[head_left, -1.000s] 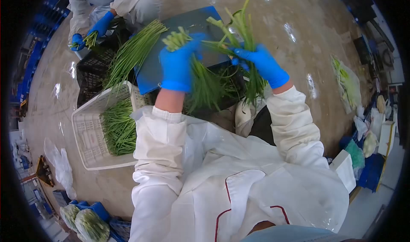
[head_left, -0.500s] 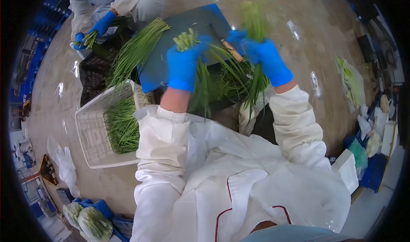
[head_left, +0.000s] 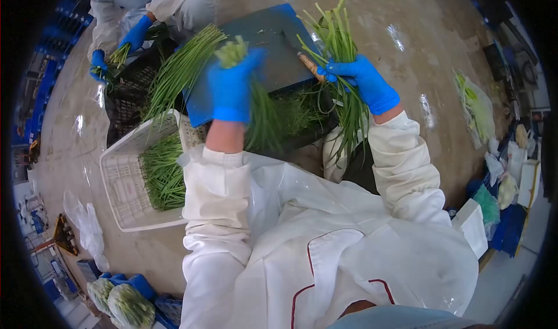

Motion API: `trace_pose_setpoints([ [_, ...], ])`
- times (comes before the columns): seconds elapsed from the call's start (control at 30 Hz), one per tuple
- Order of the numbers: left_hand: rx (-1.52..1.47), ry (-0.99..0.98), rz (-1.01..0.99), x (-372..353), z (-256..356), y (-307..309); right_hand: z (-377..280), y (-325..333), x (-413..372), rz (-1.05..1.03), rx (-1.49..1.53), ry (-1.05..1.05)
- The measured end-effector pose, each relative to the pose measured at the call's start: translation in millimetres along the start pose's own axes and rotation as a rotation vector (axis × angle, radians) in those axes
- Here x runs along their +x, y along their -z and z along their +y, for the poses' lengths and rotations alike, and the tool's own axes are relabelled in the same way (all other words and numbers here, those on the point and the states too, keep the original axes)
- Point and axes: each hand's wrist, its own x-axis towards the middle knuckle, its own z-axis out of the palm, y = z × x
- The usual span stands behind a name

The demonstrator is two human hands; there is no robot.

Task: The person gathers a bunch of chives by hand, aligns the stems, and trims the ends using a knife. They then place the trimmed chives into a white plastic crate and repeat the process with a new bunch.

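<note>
My left hand (head_left: 232,91), in a blue glove and blurred, is closed around a bunch of chives (head_left: 232,52), pale cut ends up and leaves hanging. My right hand (head_left: 366,84), also gloved, grips a looser bunch of chives (head_left: 338,36), with uneven stalk ends fanned out at the top. Between the hands lies a dark board with blue edges (head_left: 270,44). A knife (head_left: 310,66) with a wooden handle rests on its right side, near my right hand. More long chives (head_left: 185,70) lie across the board's left end. Loose greens (head_left: 296,111) fill a dark container below it.
A white plastic crate (head_left: 119,210) with chives inside stands at the left. Behind it is a black crate (head_left: 119,117), where a co-worker's gloved hands (head_left: 136,34) hold greens. Bagged greens (head_left: 476,105) lie on the floor at right. Plastic bags and boxes crowd the right edge.
My left hand has moved left with its bunch, away from the right hand. The bunch in my right hand, blurred before, is now steadier, its stalk ends spread apart.
</note>
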Motion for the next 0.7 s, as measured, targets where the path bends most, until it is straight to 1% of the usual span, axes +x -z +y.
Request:
trace_pose_setpoints([
  [0.03, 0.040, 0.018, -0.046, -5.6, -3.6, -7.0, -1.6, -2.4, -1.2, -0.015, -0.013, -0.007],
  [0.07, -0.003, 0.023, -0.121, -9.2, -2.9, -12.7, -4.4, -5.0, -2.2, -0.029, -0.026, -0.012],
  [0.17, -0.031, 0.087, -0.203, -15.8, -3.6, -24.3, -2.5, -15.2, -4.4, -0.097, -0.003, 0.010],
  [0.2, -0.097, 0.084, -0.278, -20.2, -0.8, -28.4, -0.6, -17.8, -4.4, -0.126, 0.014, 0.022],
  [0.3, -0.092, 0.003, -0.213, -7.3, -20.1, -18.6, 2.3, -18.2, -3.1, -0.150, -0.034, 0.003],
  [0.33, -0.133, 0.042, -0.132, -13.5, 4.1, -22.9, 1.7, -16.3, -2.5, -0.115, -0.052, -0.005],
  [0.4, -0.179, 0.058, 0.010, 5.2, 9.2, -1.9, 0.3, -8.8, -3.6, -0.034, -0.083, -0.021],
  [0.43, -0.220, 0.054, 0.070, 9.9, 12.7, 3.0, -0.1, -5.2, -4.4, -0.042, -0.068, -0.025],
  [0.53, -0.062, 0.015, 0.060, 4.3, 13.9, -1.3, -2.3, -1.9, -2.8, -0.057, -0.034, -0.047],
  [0.63, -0.090, -0.020, -0.077, -5.8, -18.0, -19.1, -2.3, -9.8, -5.2, -0.054, -0.028, -0.087],
  [0.7, -0.069, 0.028, -0.198, -22.1, -14.8, -33.3, -3.7, -16.2, -6.5, -0.075, -0.029, -0.091],
])
